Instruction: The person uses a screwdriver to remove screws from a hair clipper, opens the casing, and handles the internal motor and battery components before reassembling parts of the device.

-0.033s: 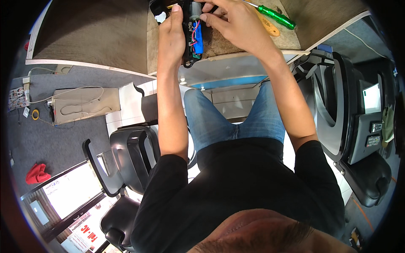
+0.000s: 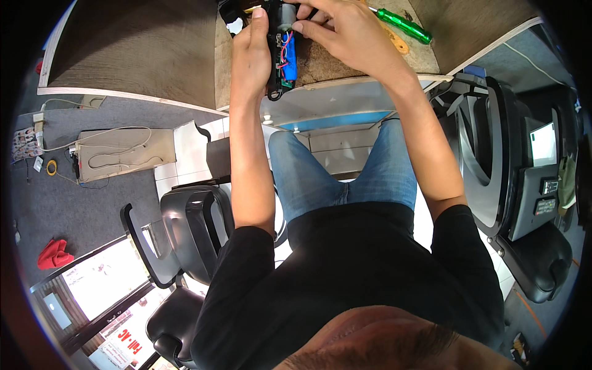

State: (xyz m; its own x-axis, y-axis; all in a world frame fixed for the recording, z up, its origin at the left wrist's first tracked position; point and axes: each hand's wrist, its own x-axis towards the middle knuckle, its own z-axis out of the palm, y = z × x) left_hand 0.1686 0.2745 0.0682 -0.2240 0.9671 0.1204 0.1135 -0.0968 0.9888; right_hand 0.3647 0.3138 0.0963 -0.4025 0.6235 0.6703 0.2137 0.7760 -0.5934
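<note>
An opened black handheld device is held upright at the bench's front by my left hand, whose thumb lies along its side. Inside its housing show a grey cylindrical motor, a blue battery, thin red wires and a strip of green circuit board. My right hand is bent in from the right, with thumb and fingertips drawn together against the motor's side. A small dark part shows between those fingers, too hidden to name. The device's upper end is cut off by the picture's top edge.
A green-handled screwdriver lies right of my right hand, beside a yellow-brown flat piece partly behind my wrist. Wooden side panels flank the worktop. Black chairs stand to the left; another black chair is at right.
My right hand and forearm have shifted very slightly to the right, covering a little more of the yellow-brown piece. My left hand keeps its hold on the device.
</note>
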